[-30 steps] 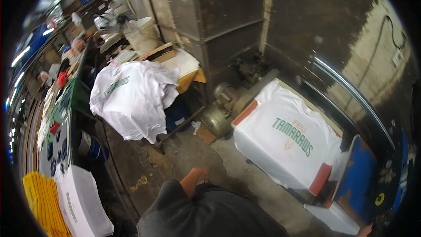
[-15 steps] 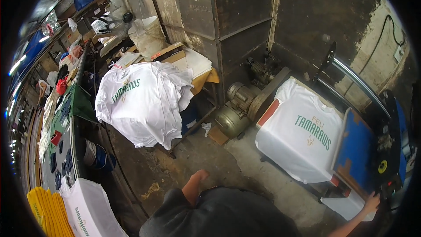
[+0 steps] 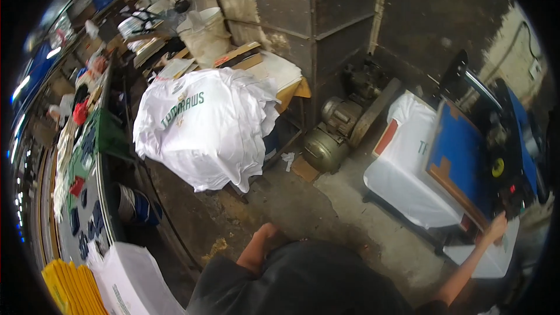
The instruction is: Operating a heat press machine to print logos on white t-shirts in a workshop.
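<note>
On the right stands a heat press, with a white T-shirt spread over its lower bed. The press's blue upper plate hangs over the right part of the shirt and hides most of its green print. My right hand is closed around the handle at the front of that plate, though the handle itself is largely hidden. My left hand rests close to my body over the floor, away from any object; its fingers are bent and mostly out of sight.
A pile of printed white T-shirts covers a stand at centre left. An air compressor sits between that stand and the press. Yellow folded cloth and another white shirt lie at lower left, by a long table.
The blue upper plate has swung left over the shirt, covering most of its print, with my right hand moving along on the handle. My view has shifted a little to the right.
</note>
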{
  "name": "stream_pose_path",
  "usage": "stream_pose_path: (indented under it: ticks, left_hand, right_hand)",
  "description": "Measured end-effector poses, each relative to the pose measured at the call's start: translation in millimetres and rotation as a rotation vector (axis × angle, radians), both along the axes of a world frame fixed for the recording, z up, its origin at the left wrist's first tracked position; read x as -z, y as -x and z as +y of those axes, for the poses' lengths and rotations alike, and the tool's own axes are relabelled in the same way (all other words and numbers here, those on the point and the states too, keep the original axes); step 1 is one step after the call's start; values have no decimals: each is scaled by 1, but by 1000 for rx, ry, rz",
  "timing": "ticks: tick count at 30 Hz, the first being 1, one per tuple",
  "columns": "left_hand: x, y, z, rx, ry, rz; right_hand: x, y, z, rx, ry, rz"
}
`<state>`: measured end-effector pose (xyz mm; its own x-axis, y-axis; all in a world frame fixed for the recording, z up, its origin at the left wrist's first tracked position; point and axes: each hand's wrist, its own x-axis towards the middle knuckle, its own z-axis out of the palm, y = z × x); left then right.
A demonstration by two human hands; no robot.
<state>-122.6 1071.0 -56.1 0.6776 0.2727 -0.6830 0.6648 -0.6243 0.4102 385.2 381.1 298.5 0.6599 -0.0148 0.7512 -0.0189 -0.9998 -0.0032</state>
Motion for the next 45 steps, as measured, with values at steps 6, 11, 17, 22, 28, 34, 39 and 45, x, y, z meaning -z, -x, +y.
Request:
stream_pose_path:
  ticks: [6,11,17,22,28,34,39,45]
  left_hand:
    - [14,68,10,421,36,-56]
    - [-5,68,20,133,173,66]
    - [-19,28,41,195,193,95]
    - [-29,-22,51,286,206,85]
    - [-59,-142,40,243,205,-87]
    - [-104,-217,6,188,217,-289]
    - [-116,-238,-40,234,247,-326]
    - [-100,-232,-93,312,242,-249]
  right_hand:
    - [-9,23,96,-111,140,-173]
    - [-41,61,179,-177,169,-225]
    - [-53,78,228,-303,-405,-226]
    - [-71,83,255,-287,-669,-219]
    - [-96,88,267,-118,-773,74]
    - [-107,96,273,-117,-806,203]
    - [-113,100,270,-166,-901,244]
    - [-102,106,260,-356,-925,129]
